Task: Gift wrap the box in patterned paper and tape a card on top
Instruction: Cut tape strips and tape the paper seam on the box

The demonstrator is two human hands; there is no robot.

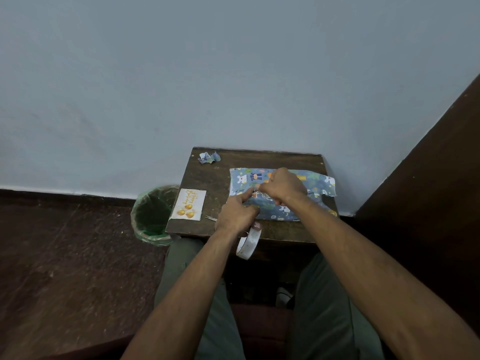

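A box wrapped in blue paper with cartoon animals (315, 185) lies on the small dark wooden table (207, 178). My right hand (281, 187) is curled over the top of the box and pinches something small at the paper seam. My left hand (237, 213) rests at the box's near left corner, index finger pointing at the seam, with a white tape roll (248, 242) hanging from its fingers over the table's front edge. A white card with gold balloons (188, 204) lies on the table's left side.
A crumpled scrap of the blue paper (208, 157) sits at the table's back left corner. Small scissors (211, 217) lie between the card and my left hand. A bin with a green liner (153, 214) stands on the floor left of the table. A wall is behind.
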